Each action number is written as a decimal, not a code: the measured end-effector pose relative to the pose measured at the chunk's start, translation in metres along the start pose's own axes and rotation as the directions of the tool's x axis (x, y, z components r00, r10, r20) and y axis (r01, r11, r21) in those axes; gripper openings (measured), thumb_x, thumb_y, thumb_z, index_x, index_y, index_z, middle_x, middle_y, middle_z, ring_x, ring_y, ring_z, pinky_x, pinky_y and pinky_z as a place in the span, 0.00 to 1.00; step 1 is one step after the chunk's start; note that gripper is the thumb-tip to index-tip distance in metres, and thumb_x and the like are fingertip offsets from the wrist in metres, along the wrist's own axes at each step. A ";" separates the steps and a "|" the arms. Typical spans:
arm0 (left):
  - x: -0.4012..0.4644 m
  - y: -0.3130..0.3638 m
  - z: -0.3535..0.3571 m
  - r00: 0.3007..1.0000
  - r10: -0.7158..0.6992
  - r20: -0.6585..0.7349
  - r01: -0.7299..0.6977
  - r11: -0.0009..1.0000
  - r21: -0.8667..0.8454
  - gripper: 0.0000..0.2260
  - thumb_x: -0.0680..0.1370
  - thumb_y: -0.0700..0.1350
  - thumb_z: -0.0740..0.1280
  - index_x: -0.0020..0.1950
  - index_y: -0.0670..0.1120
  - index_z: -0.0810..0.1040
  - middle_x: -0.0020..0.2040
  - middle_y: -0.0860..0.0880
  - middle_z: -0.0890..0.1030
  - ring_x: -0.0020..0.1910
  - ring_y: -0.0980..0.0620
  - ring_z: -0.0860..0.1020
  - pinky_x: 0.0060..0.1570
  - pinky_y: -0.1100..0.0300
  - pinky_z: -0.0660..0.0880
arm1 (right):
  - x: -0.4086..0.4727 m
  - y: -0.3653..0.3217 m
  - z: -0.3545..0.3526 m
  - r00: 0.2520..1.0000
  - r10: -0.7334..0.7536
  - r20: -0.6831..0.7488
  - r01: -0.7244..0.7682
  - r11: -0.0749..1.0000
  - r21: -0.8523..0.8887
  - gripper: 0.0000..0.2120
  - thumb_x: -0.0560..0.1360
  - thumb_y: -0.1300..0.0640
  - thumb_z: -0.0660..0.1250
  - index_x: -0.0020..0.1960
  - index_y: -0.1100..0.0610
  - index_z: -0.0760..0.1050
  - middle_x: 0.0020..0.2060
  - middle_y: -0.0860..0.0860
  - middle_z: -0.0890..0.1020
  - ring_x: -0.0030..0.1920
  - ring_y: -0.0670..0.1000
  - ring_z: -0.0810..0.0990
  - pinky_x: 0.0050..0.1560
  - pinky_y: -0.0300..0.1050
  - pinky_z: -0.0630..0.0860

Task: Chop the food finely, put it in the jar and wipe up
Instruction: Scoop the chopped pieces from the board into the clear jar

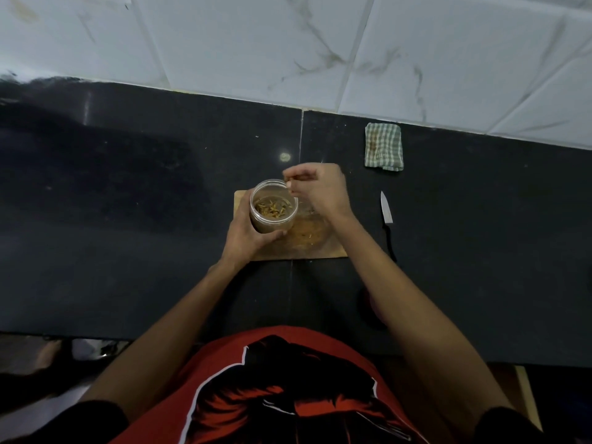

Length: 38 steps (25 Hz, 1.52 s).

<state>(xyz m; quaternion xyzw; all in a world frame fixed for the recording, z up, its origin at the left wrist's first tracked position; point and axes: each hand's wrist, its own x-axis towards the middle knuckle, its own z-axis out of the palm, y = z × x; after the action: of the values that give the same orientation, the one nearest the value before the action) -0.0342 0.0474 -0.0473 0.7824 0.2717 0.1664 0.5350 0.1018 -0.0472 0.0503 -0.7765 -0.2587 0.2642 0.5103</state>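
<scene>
A clear jar (273, 205) with chopped yellow-brown food (274, 209) at its bottom is held over the left part of a wooden chopping board (320, 248). My left hand (248, 237) grips the jar from below and from the side. My right hand (320, 190) hovers at the jar's right rim with its fingertips pinched together over the opening; whether bits of food are between them is too blurred to tell. Scraps of chopped food (307, 233) lie on the board right of the jar.
A knife (387, 217) with a black handle lies on the black counter (128, 219) right of the board. A folded green checked cloth (383, 146) sits near the tiled wall (288, 43). A dark round object (373, 310) lies partly under my right forearm.
</scene>
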 end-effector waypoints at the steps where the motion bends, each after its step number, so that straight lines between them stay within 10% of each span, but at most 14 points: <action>1: 0.000 -0.001 0.000 1.000 -0.005 0.006 0.005 1.000 -0.002 0.42 0.64 0.52 0.79 0.71 0.56 0.59 0.63 0.58 0.71 0.63 0.59 0.71 0.62 0.62 0.68 | 0.002 -0.003 0.008 0.997 -0.063 0.054 0.073 0.975 -0.210 0.12 0.74 0.66 0.71 0.57 0.60 0.82 0.51 0.53 0.85 0.52 0.47 0.83 0.58 0.41 0.79; 5: 0.000 -0.001 0.001 1.000 0.008 0.009 -0.008 1.000 0.001 0.41 0.65 0.51 0.78 0.71 0.55 0.58 0.64 0.58 0.70 0.64 0.59 0.70 0.63 0.61 0.69 | 0.002 -0.002 0.019 0.977 -0.155 0.149 0.211 0.824 -0.527 0.12 0.80 0.64 0.62 0.60 0.59 0.81 0.58 0.53 0.83 0.59 0.49 0.80 0.61 0.42 0.75; 30: -0.020 0.041 0.017 0.971 0.192 0.145 -0.198 0.980 0.028 0.38 0.63 0.47 0.79 0.67 0.55 0.63 0.62 0.59 0.72 0.62 0.64 0.70 0.64 0.61 0.68 | -0.071 0.028 -0.034 0.971 -0.152 -0.184 0.106 0.965 -0.240 0.10 0.76 0.61 0.70 0.57 0.57 0.83 0.50 0.50 0.84 0.50 0.44 0.81 0.54 0.38 0.76; 34: -0.022 0.036 0.033 0.940 0.214 0.265 -0.263 0.951 0.162 0.43 0.62 0.57 0.78 0.71 0.51 0.62 0.69 0.50 0.69 0.68 0.53 0.67 0.68 0.48 0.66 | -0.125 0.063 -0.072 0.979 0.126 -0.158 -0.187 0.862 -0.470 0.21 0.76 0.53 0.71 0.67 0.51 0.75 0.65 0.54 0.75 0.67 0.53 0.72 0.67 0.49 0.68; 38: -0.035 0.043 0.050 0.908 0.242 0.342 -0.328 0.918 0.224 0.44 0.63 0.49 0.80 0.73 0.49 0.60 0.71 0.47 0.65 0.69 0.54 0.61 0.67 0.58 0.59 | -0.162 0.094 -0.087 0.881 0.456 -0.123 -0.416 0.627 -0.659 0.38 0.73 0.45 0.72 0.78 0.46 0.58 0.77 0.57 0.55 0.77 0.62 0.50 0.73 0.64 0.54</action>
<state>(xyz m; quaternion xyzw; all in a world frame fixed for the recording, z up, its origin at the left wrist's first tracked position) -0.0233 -0.0232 -0.0248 0.8969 0.0873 0.0803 0.4260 0.0550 -0.2455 0.0167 -0.9378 -0.1540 0.2906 0.1110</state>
